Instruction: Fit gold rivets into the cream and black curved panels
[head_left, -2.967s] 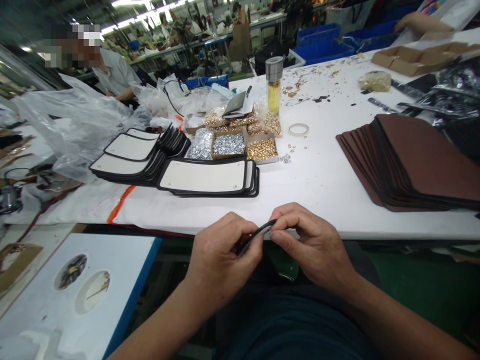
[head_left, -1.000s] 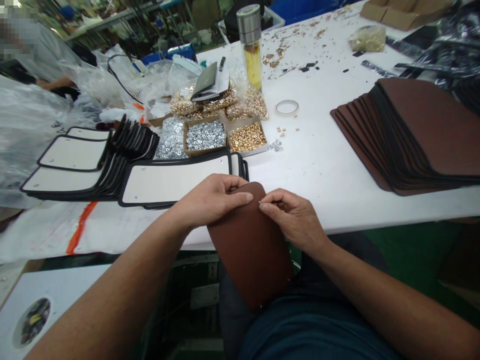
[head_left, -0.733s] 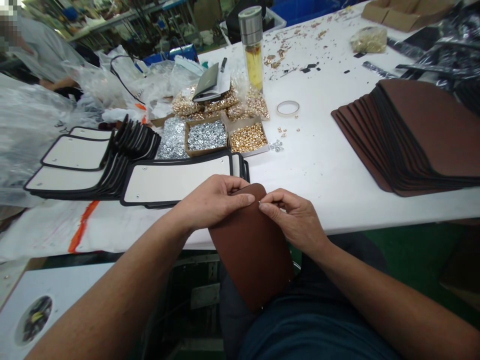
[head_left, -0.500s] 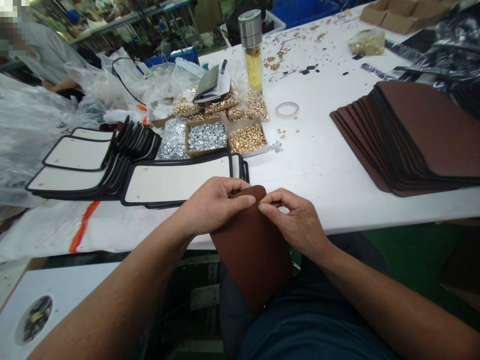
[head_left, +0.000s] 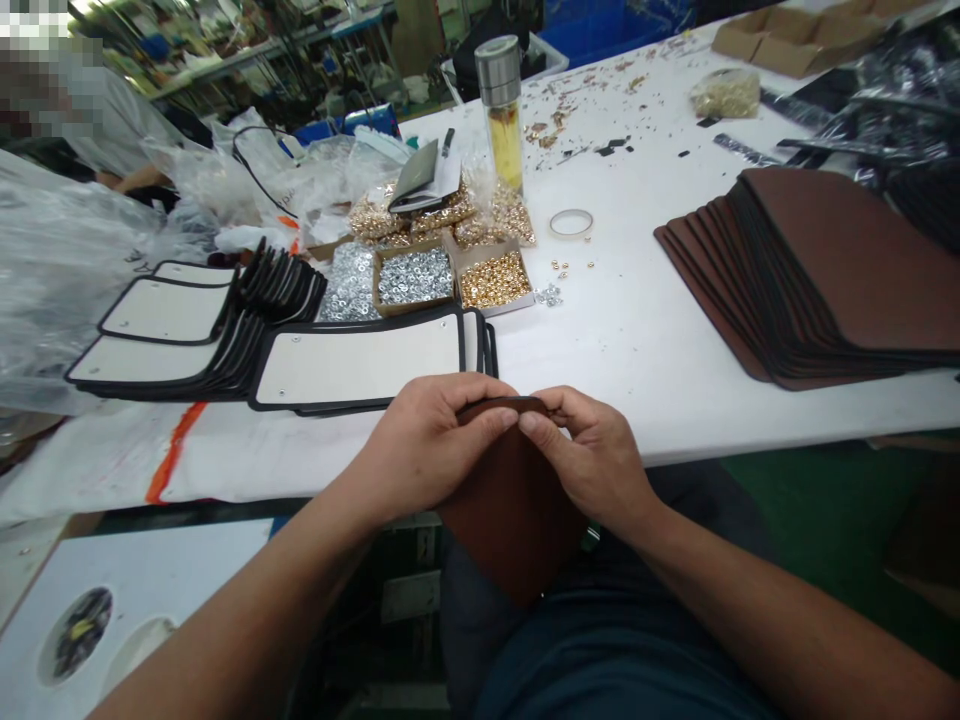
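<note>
A brown leather-like panel (head_left: 517, 510) with rounded corners hangs down over my lap. My left hand (head_left: 439, 440) grips its upper edge, thumb on the brown face and fingers behind. Close beside it, my right hand (head_left: 589, 440) pinches the same edge, the two thumbs nearly touching. The panel's top bends toward me, and its dark rim shows between the hands. Whatever lies behind it under the fingers is hidden. Just beyond my left hand lie white-faced panels (head_left: 360, 360) with black edging and small metal fasteners at the corners.
Past the panels stand a box of silver rings (head_left: 415, 277) and a box of gold caps (head_left: 495, 280). Bags of gold pieces (head_left: 506, 218), a glass bottle (head_left: 502, 120) and a tape ring (head_left: 571, 223) lie behind. Brown panels (head_left: 847, 260) are stacked at right. A person's sleeve (head_left: 124, 110) shows far left.
My right hand has gone from a fingertip pinch on the brown face to gripping the edge with fingers behind. The panel's top has bent toward me, showing its rim.
</note>
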